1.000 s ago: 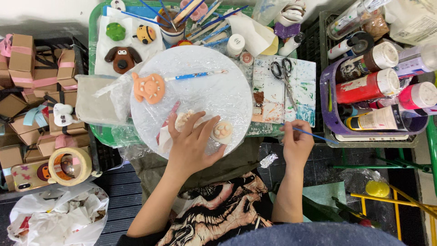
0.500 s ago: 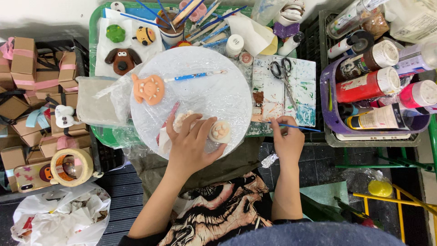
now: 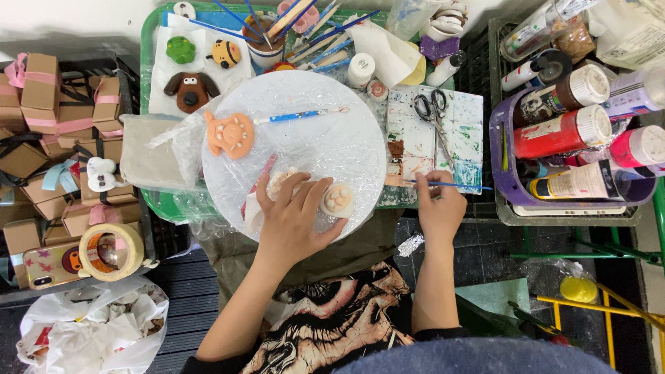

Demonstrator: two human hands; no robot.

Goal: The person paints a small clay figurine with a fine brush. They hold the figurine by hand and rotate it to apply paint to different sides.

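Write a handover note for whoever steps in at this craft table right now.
Left hand: holds a small pale clay figure on the plastic-wrapped round board.
Right hand: holds a thin blue-handled brush, tip at the paint-stained palette.
Done, by the look of it: orange figure on the board; brown dog figure, green and yellow ones on the white sheet behind.
Left: the pale figure shows little colour yet.

Right hand carries the brush up to the palette

The right hand (image 3: pixel 440 208) has risen from below the counter edge to the paint-smeared palette (image 3: pixel 443 114), and its thin blue brush (image 3: pixel 447 184), earlier pointing out to the right, now lies with its tip over the palette's lower edge.
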